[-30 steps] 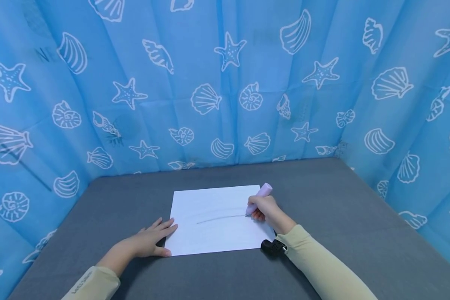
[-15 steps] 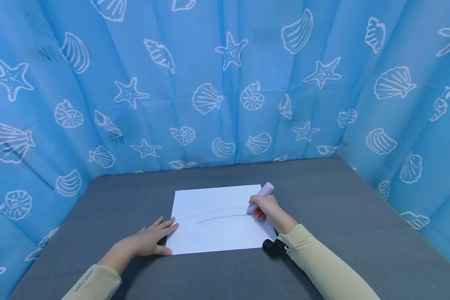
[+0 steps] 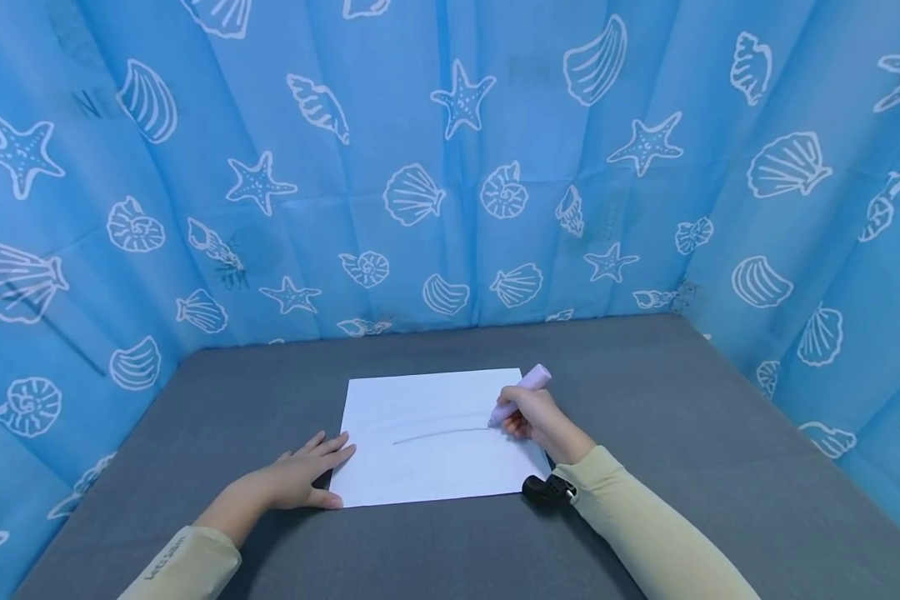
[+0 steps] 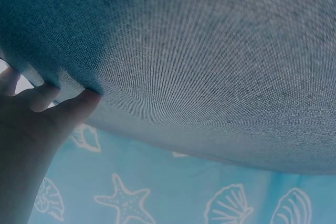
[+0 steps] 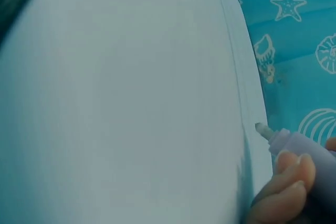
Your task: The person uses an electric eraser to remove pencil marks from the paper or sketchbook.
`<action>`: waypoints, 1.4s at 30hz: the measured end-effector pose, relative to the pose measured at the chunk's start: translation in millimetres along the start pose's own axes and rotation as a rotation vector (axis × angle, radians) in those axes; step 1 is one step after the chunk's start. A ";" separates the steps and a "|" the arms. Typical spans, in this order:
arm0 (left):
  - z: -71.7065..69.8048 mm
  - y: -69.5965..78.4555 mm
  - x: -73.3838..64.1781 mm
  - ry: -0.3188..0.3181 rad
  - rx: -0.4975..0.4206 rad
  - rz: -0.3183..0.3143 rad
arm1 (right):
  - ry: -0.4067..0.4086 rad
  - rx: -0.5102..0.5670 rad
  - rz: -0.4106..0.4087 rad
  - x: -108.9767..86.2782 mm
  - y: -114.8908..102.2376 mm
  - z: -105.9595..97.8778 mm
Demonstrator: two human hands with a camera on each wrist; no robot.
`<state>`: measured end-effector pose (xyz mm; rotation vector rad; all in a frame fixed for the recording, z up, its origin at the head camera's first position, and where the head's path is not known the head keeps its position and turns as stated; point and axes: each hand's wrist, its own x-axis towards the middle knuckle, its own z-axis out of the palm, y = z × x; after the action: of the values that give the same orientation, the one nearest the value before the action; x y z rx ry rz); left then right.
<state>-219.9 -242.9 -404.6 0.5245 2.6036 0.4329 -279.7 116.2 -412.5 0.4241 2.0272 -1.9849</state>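
A sheet of white paper [image 3: 420,471] lies flat on the dark grey tabletop, with one thin, slightly curved grey line [image 3: 438,434] drawn across its middle. My right hand [image 3: 536,417] grips a light purple marker [image 3: 534,377] over the right part of the sheet. In the head view the marker's tip is at the line's right end; in the right wrist view the pale nib [image 5: 264,130] shows uncapped, ahead of curled fingers [image 5: 286,195]. My left hand [image 3: 292,479] lies with fingers spread, fingertips and thumb at the paper's left edge.
The grey tabletop [image 3: 682,425] stretches around the sheet on all sides. A blue curtain [image 3: 450,242] printed with white shells and starfish hangs along the back and both sides. A small black device [image 3: 546,493] sits at the right wrist, over the sheet's lower right corner.
The marker's tip has shifted slightly left and its barrel leans over a little more. My left hand keeps its place on the paper. The drawn line looks the same.
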 end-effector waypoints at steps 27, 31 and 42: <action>0.7 1.0 0.1 -0.001 0.016 0.011 | -0.003 -0.115 -0.026 1.7 1.2 3.2; 1.5 -0.3 0.6 0.003 0.014 0.007 | -0.025 -0.125 -0.013 1.5 0.2 -0.2; 0.5 -4.1 1.1 -0.006 -0.009 0.018 | 0.021 -0.141 -0.050 1.5 0.7 3.1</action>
<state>-221.8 -245.9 -407.0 0.5456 2.5921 0.4482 -280.9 113.1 -413.8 0.3675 2.1942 -1.8568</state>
